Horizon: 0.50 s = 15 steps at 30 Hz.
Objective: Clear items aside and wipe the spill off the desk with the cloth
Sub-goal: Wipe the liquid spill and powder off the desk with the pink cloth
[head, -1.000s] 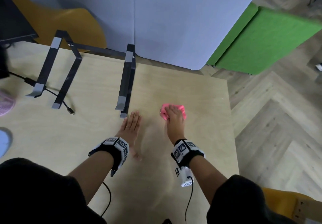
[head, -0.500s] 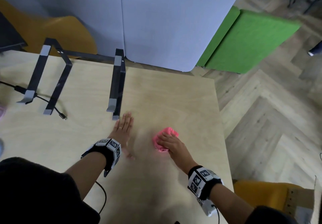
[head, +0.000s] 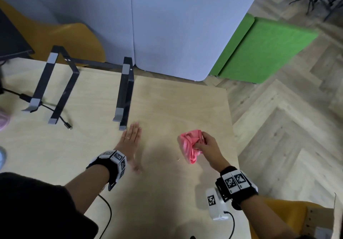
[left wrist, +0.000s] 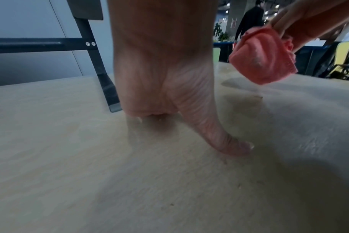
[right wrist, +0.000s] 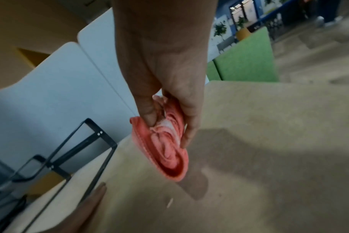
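Note:
My right hand [head: 205, 143] pinches a crumpled pink cloth [head: 190, 146] and holds it lifted a little above the pale wooden desk [head: 176, 105]. In the right wrist view the cloth [right wrist: 167, 151] hangs bunched between thumb and fingers, clear of the desk top. From the left wrist view the same cloth [left wrist: 263, 61] shows at the upper right, off the surface. My left hand [head: 130, 140] lies flat on the desk with straight fingers, to the left of the cloth and just in front of the laptop stand's foot. A small pale crumb [head: 178, 159] lies on the desk below the cloth.
A black metal laptop stand [head: 124, 92] stands at the back left of the desk, with a black cable [head: 61, 117] under it. The desk's right edge [head: 233, 127] drops to a wooden floor. A grey partition [head: 167, 25] and a green panel [head: 263, 51] stand behind.
My right hand went from pressing the cloth flat on the desk to drawing it nearer and rightward, then lifting it off the surface bunched in the fingers. The left hand stayed flat.

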Motion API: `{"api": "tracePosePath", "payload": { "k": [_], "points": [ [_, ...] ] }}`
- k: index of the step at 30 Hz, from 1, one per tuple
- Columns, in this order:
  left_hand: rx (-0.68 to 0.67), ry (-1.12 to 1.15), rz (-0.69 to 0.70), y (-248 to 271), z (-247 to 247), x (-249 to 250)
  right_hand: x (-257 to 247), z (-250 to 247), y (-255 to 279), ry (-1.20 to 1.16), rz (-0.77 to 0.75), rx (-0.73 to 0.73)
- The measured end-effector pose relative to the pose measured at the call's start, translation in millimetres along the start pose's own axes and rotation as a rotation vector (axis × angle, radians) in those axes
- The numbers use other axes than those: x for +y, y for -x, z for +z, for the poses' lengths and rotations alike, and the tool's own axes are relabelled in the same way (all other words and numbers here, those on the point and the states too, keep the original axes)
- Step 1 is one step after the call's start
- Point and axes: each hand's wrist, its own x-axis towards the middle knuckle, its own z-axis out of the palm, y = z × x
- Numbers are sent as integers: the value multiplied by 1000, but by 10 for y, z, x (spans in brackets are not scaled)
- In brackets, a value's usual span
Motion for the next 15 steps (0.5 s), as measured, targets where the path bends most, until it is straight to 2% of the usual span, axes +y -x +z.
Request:
{"api": "tracePosePath", "payload": {
  "k": [2,4,6,8,11,13,15],
  "points": [
    [-18,57,22,-2,7,7,6,55,29,-126,77,-17],
    [-18,220,57,8,30,59,28,115,85,-227,143,-28],
    [115,469,96,54,69,207,61,166,161,-302,191,-51],
    [244,813,132,130,132,415,101,222,248,-374,228,-77],
    [184,1282,185,321,151,736,140,326,409,-476,247,-136],
    [160,1427,185,458,161,886,178,405,528,-497,235,-163],
    [182,1462,160,597,217,964,232,496,661,-454,220,-154]
  ]
}}
